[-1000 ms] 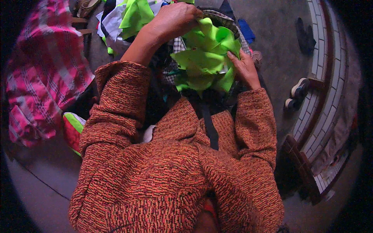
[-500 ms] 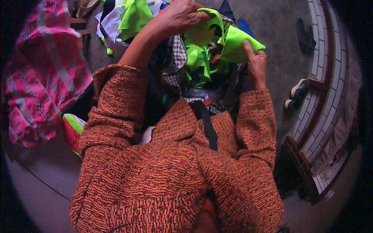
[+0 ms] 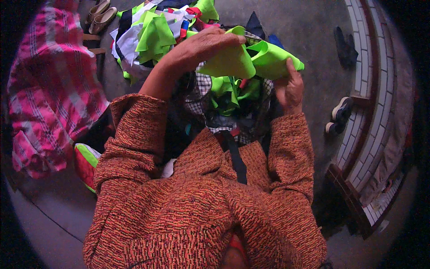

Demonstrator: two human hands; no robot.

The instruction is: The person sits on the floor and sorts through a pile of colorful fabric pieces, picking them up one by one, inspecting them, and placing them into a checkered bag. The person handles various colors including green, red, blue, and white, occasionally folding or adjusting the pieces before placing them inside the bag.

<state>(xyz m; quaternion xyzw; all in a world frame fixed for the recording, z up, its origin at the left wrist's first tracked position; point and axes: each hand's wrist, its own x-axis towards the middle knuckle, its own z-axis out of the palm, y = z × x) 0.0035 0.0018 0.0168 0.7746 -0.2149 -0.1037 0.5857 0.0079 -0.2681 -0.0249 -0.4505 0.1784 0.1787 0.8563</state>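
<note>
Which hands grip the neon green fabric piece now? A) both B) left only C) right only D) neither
A: the left hand pinches the neon green fabric piece along its upper edge, while the right hand holds its right end, thumb pressed on the cloth.

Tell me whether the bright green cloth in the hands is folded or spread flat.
Folded. The green cloth bends over on itself in a loop between the left hand and the right hand.
</note>
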